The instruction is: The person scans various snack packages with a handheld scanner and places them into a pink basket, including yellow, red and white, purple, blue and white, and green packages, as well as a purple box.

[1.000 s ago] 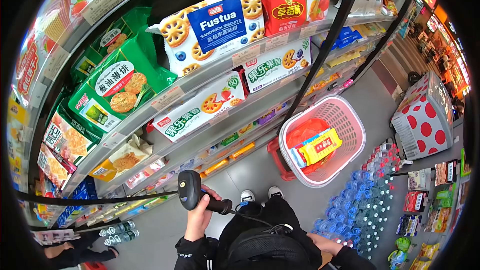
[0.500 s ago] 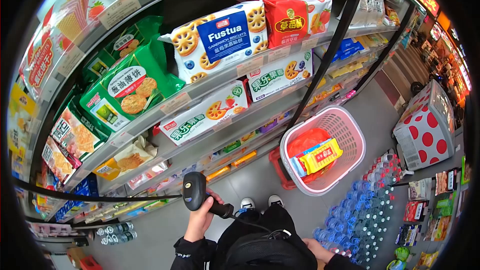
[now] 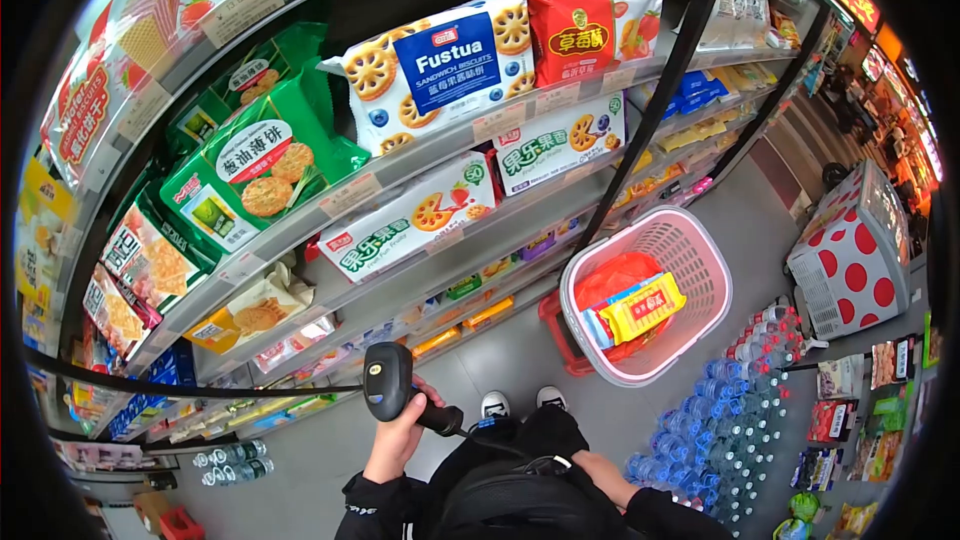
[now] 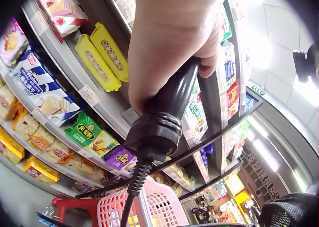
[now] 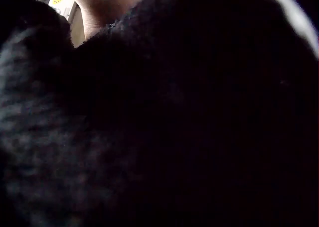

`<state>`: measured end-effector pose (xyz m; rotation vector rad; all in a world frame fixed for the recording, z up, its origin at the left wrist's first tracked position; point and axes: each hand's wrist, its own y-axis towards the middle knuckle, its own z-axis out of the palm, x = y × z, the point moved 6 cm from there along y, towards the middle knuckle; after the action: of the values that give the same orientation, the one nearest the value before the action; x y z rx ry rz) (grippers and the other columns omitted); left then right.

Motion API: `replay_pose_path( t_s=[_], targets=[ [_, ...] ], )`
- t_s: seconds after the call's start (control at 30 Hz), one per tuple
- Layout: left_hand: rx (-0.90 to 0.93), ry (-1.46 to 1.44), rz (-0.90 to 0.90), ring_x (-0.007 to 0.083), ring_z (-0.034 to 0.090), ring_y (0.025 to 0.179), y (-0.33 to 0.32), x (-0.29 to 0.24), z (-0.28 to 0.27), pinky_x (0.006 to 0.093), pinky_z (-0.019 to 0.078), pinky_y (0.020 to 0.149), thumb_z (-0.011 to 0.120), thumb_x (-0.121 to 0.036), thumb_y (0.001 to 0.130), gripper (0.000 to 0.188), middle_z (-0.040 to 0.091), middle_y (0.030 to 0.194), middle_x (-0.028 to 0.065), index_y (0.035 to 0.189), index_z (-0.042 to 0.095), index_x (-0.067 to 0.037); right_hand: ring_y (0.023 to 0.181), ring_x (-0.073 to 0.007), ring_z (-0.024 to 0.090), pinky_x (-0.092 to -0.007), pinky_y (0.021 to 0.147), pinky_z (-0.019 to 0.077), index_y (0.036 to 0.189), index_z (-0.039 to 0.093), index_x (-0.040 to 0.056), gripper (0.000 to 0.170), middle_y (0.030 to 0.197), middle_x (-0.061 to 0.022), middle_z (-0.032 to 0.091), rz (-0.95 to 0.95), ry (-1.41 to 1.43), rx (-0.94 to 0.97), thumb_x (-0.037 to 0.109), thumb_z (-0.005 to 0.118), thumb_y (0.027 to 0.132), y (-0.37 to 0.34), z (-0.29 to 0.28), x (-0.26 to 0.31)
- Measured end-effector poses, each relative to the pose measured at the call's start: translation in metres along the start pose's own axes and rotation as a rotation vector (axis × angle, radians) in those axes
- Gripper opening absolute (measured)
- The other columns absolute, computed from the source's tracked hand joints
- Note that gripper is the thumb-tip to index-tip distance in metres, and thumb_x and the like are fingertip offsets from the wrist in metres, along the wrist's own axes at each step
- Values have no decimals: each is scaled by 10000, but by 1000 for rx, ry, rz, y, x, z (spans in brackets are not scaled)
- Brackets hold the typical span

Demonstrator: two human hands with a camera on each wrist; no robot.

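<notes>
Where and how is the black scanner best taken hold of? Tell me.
Take the scanner by its handle, probably from the side nearest the person's body, where the left hand holds it. The handle is slim and rounded; the head is bulkier, and the cord leaves the handle's opposite end.
</notes>
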<state>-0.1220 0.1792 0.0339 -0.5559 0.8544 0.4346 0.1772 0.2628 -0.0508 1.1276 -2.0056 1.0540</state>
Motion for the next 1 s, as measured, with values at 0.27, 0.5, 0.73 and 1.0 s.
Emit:
replay_pose_path(
  t_s=[0.27, 0.5, 0.73, 1.0],
  targets=[
    [11, -4, 5, 217, 504, 788, 3, -11, -3, 369, 408, 768, 577, -128, 762, 289, 508, 804, 106, 994, 419, -60, 902, -312, 489, -331, 777, 392, 993, 495, 8, 308, 912, -153, 495, 13, 354, 22, 92, 553, 702, -12, 3, 6],
    [33, -3, -34, 206, 505, 780, 17, -8, 5, 367, 415, 762, 586, -123, 755, 301, 502, 801, 96, 993, 415, -55, 866, -309, 492, -341, 760, 403, 940, 498, -11, 255, 882, -146, 492, -21, 192, -73, 51, 495, 692, -9, 9, -2],
    [57, 34, -26, 197, 508, 776, 28, 2, 16, 342, 421, 742, 594, -126, 759, 321, 503, 801, 91, 1017, 422, -44, 849, -289, 529, -343, 757, 429, 912, 532, 24, 228, 825, -111, 529, -116, -77, -60, 121, 457, 719, -5, -7, 21],
    [-21, 51, -51, 195, 480, 772, 37, 14, 40, 371, 400, 774, 575, -160, 776, 317, 479, 785, 83, 1025, 401, -68, 825, -290, 556, -354, 710, 449, 863, 542, 18, 194, 832, -119, 563, -159, -100, 44, 112, 468, 710, -32, -22, -5]
  ],
)
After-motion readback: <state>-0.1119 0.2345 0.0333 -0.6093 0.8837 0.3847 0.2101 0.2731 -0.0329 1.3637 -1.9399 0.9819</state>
